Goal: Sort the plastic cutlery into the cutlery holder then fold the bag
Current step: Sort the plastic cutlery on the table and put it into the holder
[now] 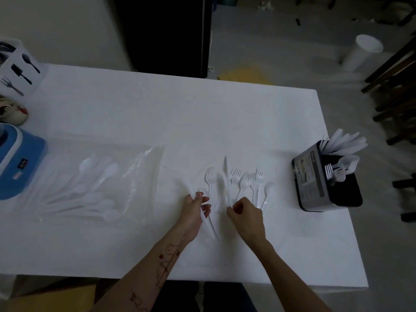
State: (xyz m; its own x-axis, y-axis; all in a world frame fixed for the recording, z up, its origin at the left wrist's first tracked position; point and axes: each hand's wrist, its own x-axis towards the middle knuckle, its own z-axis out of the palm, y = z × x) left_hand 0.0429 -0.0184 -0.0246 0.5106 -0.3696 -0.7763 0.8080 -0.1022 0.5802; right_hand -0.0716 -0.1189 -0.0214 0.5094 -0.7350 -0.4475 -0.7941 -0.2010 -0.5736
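Cutlery [238,183] looks light, stiff, slippery; I hold knives [208,218] in left grip [195,208], right grip [245,212] pinching handle ends just ahead.

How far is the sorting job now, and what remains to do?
Partly done. The cutlery holder already has knives and forks standing in it. The left hand grips white knives; the right hand pinches at the loose forks on the table. Spoons remain in the clear bag, which is unfolded.
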